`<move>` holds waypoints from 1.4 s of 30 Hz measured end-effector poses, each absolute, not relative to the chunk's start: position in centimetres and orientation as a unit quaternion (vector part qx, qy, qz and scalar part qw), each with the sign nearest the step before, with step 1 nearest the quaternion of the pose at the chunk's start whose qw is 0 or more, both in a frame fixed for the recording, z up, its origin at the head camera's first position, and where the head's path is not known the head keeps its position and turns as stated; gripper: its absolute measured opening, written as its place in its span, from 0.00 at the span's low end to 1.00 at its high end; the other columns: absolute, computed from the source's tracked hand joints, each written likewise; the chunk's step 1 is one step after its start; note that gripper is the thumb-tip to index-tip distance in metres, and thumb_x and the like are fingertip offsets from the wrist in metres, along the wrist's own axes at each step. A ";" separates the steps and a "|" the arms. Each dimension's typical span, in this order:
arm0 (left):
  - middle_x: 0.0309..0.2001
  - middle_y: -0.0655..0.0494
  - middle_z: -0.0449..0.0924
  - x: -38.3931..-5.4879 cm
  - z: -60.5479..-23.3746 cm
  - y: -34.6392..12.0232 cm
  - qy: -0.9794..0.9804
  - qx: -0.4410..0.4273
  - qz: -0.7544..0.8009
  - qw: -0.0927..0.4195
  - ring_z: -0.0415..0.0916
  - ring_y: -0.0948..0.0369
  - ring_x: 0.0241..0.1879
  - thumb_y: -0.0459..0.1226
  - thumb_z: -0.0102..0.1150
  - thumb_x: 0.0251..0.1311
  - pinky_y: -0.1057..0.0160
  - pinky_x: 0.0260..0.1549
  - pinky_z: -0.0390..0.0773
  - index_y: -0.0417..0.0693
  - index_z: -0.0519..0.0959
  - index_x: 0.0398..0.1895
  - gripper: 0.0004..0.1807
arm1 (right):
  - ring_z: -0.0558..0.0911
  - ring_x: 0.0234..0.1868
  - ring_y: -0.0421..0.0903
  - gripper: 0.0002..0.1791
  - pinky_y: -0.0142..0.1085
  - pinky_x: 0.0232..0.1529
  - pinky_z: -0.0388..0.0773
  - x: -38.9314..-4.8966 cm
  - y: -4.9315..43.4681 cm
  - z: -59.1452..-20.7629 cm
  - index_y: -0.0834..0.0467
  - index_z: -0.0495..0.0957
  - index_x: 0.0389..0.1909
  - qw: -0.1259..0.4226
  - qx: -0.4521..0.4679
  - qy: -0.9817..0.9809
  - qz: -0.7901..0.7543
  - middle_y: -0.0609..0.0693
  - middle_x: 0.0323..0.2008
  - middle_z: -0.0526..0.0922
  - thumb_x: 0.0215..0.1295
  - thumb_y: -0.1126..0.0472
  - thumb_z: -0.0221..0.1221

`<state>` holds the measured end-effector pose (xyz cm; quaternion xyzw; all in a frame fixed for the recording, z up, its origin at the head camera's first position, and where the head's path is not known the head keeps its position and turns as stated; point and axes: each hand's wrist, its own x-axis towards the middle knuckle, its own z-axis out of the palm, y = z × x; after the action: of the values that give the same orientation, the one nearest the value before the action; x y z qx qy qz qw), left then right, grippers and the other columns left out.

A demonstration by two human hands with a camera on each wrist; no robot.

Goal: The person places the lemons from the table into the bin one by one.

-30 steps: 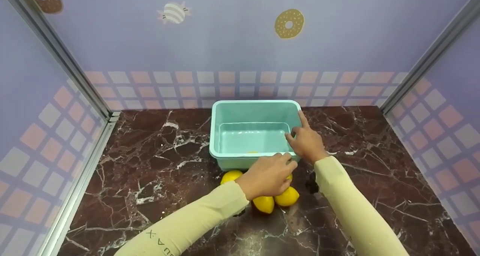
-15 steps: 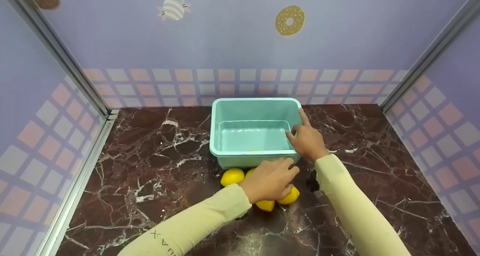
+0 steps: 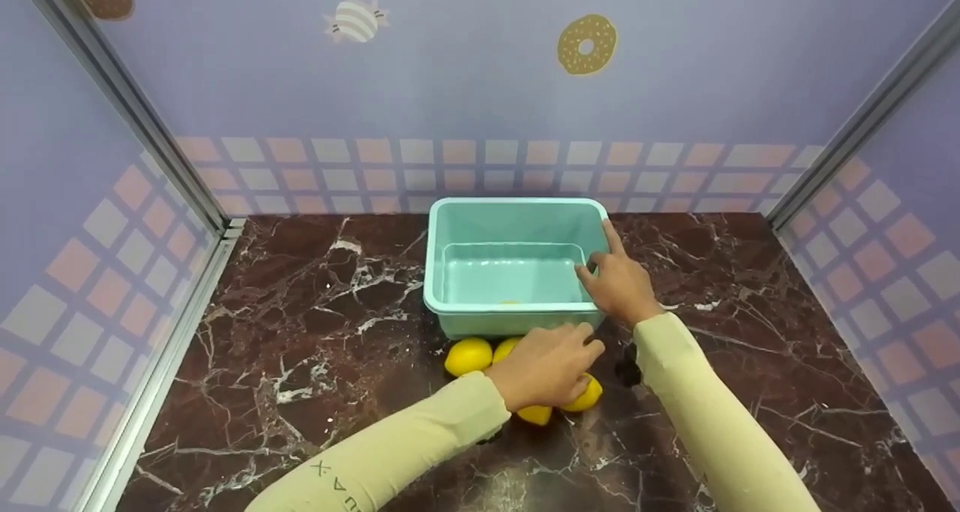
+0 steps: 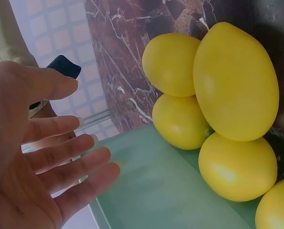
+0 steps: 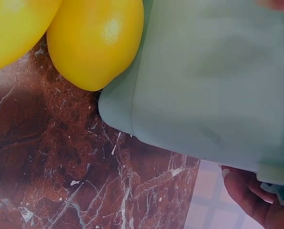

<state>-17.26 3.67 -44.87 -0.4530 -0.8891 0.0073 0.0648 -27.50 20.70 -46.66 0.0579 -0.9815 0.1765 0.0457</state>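
My left hand (image 3: 544, 368) hovers over several yellow lemons (image 3: 469, 356) in front of a mint-green plastic basin (image 3: 465, 321). In the left wrist view its fingers (image 4: 80, 169) are spread and relaxed, with nothing between them. Lemons (image 4: 236, 81) lie bunched beside that hand, against the basin's front wall. My right hand (image 3: 626, 287) holds the basin's right rim, thumb inside and index finger along the edge. In the right wrist view, its curled fingers (image 5: 249, 193) show by the rim. A sliver of yellow (image 3: 510, 302) shows inside the basin; the rest is hidden by the front wall.
The dark red marbled tabletop (image 3: 360, 377) extends around the basin. A lilac patterned wall (image 3: 465, 84) stands close behind it, with side panels and metal rails (image 3: 172, 354) at left and right.
My left hand has drawn back slightly from the basin's front rim, toward me and down. More of the lemons at its left shows. The right hand stays on the rim.
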 end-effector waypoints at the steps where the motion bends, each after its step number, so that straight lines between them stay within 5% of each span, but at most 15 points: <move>1: 0.45 0.57 0.75 -17.2 -45.0 3.7 -0.889 -0.453 0.009 0.064 0.75 0.61 0.36 0.48 0.56 0.62 0.63 0.27 0.81 0.54 0.77 0.49 0.15 | 0.80 0.29 0.55 0.22 0.49 0.33 0.76 -27.5 20.7 -46.7 0.63 0.82 0.43 0.044 0.057 -0.982 0.176 0.55 0.77 0.46 0.69 0.47 0.52; 12: 0.44 0.57 0.75 -17.2 -45.9 3.9 -0.888 -0.454 0.028 0.065 0.75 0.61 0.34 0.50 0.55 0.62 0.62 0.28 0.82 0.54 0.77 0.50 0.17 | 0.82 0.40 0.58 0.24 0.53 0.43 0.78 -27.9 19.9 -46.6 0.63 0.81 0.47 0.024 0.046 -0.982 0.180 0.51 0.78 0.43 0.68 0.46 0.52; 42: 0.42 0.58 0.77 -17.4 -47.8 5.4 -0.871 -0.486 0.042 0.048 0.77 0.63 0.35 0.52 0.61 0.56 0.61 0.27 0.81 0.57 0.81 0.48 0.18 | 0.82 0.41 0.59 0.24 0.55 0.43 0.77 -27.8 21.0 -46.5 0.63 0.81 0.46 0.028 0.044 -0.984 0.171 0.52 0.78 0.44 0.68 0.45 0.52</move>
<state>-17.37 5.37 -47.82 -0.4862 -0.8715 0.0424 0.0484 -27.80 20.99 -46.48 0.0436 -0.9839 0.1711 0.0281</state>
